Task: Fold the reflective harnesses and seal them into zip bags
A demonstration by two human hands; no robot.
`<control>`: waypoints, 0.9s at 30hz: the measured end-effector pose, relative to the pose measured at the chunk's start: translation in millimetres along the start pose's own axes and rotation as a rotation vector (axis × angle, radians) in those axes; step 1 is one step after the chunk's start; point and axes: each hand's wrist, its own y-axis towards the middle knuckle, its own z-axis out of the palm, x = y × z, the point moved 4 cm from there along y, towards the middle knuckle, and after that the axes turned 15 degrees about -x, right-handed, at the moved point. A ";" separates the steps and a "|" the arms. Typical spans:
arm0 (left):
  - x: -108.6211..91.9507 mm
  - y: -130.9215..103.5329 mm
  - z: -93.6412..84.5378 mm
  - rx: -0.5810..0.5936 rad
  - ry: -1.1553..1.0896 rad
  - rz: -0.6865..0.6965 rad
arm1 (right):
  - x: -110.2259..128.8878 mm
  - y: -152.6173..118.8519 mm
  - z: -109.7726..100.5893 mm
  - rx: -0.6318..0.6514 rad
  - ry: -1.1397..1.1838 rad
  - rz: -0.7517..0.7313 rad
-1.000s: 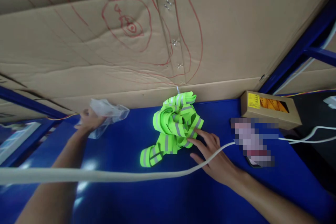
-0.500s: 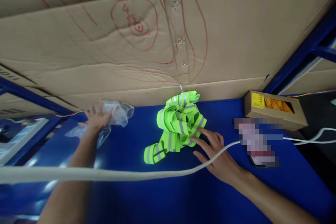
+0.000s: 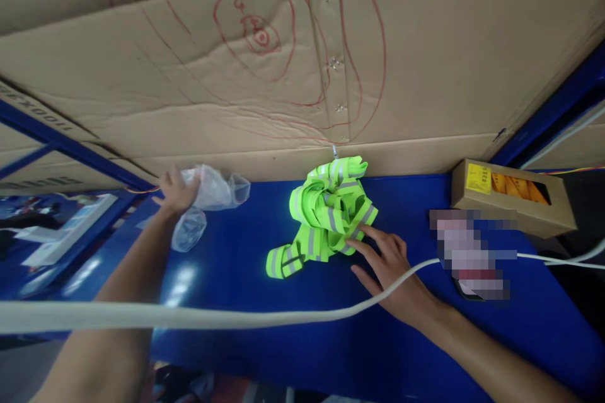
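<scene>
One box (image 3: 560,204) holds orange contents (image 3: 515,187); left grip (image 3: 178,191) wide near plastic (image 3: 215,189); right grip (image 3: 390,262) wide.

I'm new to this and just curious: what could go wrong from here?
The white cable crosses in front of the right hand and might snag it. The green reflective straps lie in loose, overlapping loops, so pulling one could tangle them. The clear plastic, crumpled by the left hand, might cling to its fingers.

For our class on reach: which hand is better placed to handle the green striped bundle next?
Probably the right hand: its fingertips are at the lower right edge of the green striped bundle. The left hand is farther off, over by the clear plastic.
</scene>
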 end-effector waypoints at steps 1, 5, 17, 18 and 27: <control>2.3 0.5 -8.3 -0.096 0.005 -0.055 | 0.4 0.2 -0.1 0.000 0.002 0.000; -0.3 -12.1 -21.5 -0.281 -0.018 -0.124 | 1.8 1.6 -0.9 -0.025 -0.005 0.003; -57.6 -88.3 -41.2 -0.255 -0.197 0.062 | -9.9 4.9 -6.5 -0.048 -0.075 -0.049; -66.1 -104.7 -47.6 -0.220 -0.246 0.106 | -13.5 5.8 -7.1 -0.059 -0.086 -0.051; -121.7 -273.9 -46.7 0.309 -0.536 0.340 | -6.3 26.1 0.9 -0.049 -0.106 -0.122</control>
